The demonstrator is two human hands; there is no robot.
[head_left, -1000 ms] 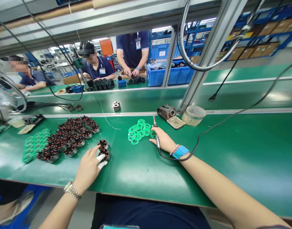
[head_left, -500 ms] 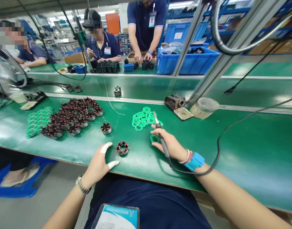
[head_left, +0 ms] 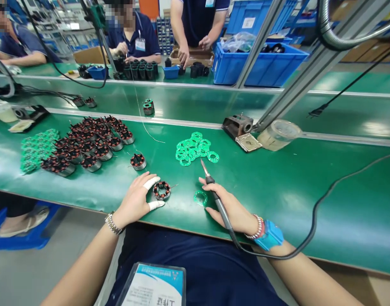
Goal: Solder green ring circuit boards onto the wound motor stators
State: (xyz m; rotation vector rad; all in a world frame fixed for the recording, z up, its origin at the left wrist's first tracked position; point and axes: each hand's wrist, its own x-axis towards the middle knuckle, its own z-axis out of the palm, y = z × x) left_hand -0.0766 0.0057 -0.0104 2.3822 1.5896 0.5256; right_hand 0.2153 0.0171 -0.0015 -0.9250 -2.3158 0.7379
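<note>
A motor stator (head_left: 162, 191) with copper windings lies on the green bench, its ring facing up. The white-covered thumb and index finger of my left hand (head_left: 136, 197) close on its left side from above and below. In my right hand (head_left: 235, 208) is a soldering iron (head_left: 219, 202), its tip pointing up and away from me. A single green ring-shaped circuit board (head_left: 200, 198) lies on the bench just left of my right fingertips. Beyond the iron's tip is a loose pile of green ring boards (head_left: 191, 148). Another stator (head_left: 138, 161) stands behind my left hand.
Many stators (head_left: 86, 144) crowd the left, beside a green stack of boards (head_left: 38, 148). A metal iron holder (head_left: 238, 126) with a sponge and a plastic tub (head_left: 279, 135) stand at the back right. The iron's cord (head_left: 314, 221) loops right. Co-workers sit and stand opposite.
My left hand has moved right and closed on the stator. My right hand has moved down toward me with the iron; the ring board lies free of its fingers. The view has shifted.
</note>
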